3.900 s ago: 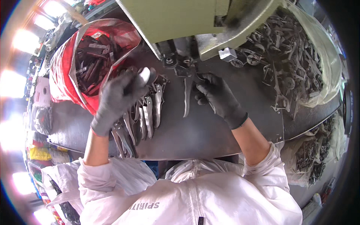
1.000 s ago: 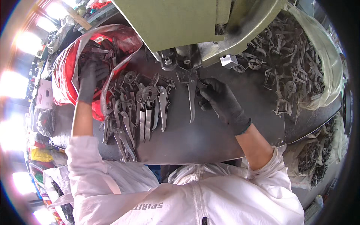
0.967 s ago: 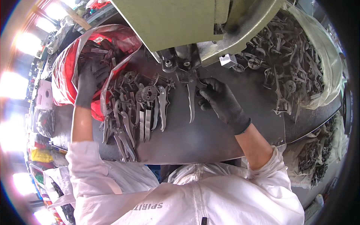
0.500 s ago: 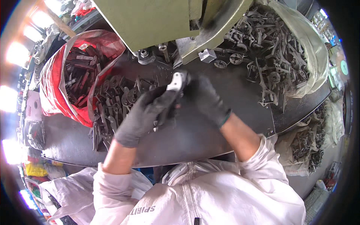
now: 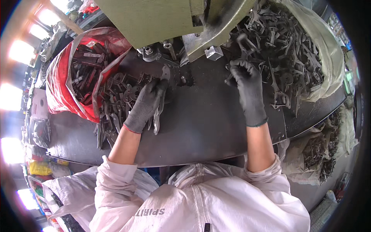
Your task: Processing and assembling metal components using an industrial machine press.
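Note:
My left hand [image 5: 147, 102], in a dark grey knit glove, is closed around a long curved metal tool part [image 5: 166, 72]. The part's rounded pale end sticks up past the fingers, and a slim handle-like end shows below the palm. Over on the right, my gloved right hand [image 5: 249, 87] is raised beside a heap of grey metal parts [image 5: 291, 50]. Its fingers are loosely bent and apart, with nothing clearly held. Just beyond its fingertips is a motion-blurred metal part [image 5: 247, 45], apart from the hand.
A green machine [image 5: 154, 19] overhangs the dark metal table [image 5: 193, 135]. A small metal block [image 5: 213, 53] stands near its base. On the left, a red and white sack [image 5: 58, 89] holds dark metal strips, beside a pile of flat parts [image 5: 123, 92]. A pale sack [image 5: 332, 65] lies behind the right heap.
My hands, close together over the table's middle before, are now apart. The right has moved right to the heap, where a blurred part appears; the left has drawn back slightly left, keeping the tool part.

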The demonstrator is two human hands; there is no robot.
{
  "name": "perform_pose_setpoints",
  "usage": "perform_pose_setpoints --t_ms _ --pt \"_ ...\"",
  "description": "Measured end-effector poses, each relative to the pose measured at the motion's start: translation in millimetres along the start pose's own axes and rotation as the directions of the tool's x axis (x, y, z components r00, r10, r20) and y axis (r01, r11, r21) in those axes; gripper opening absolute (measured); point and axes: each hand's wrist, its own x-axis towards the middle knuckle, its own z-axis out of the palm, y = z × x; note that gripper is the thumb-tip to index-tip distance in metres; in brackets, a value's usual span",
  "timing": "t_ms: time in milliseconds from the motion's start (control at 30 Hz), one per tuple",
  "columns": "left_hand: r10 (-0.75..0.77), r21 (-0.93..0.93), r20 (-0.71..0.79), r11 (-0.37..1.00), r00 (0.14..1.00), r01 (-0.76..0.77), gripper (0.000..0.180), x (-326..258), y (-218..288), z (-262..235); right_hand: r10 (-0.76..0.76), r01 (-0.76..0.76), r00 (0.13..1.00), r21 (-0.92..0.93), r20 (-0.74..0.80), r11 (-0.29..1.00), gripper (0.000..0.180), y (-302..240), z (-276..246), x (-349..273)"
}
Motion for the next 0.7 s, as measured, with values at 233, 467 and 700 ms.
perform_pose_setpoints --t_ms 233,467,700 --pt "0.273 -0.08 0.112 0.961 0.955 -0.265 0.039 -14.2 6.8 3.9 0.192 -0.218 0.935 0.057 0.3 0.974 0.03 -8.1 33.9 -26.4" --pt "0.277 0.081 0.155 0.953 0.948 -0.292 0.03 3.9 7.8 6.8 0.169 -0.18 0.894 -0.012 0.414 0.984 0.024 11.1 60.5 -20.7" --pt "0.594 0.567 0.333 0.494 0.732 -0.659 0.025 40.2 -46.2 -11.0 0.139 -0.141 0.884 -0.03 0.447 0.99 0.031 32.4 70.5 -15.8"
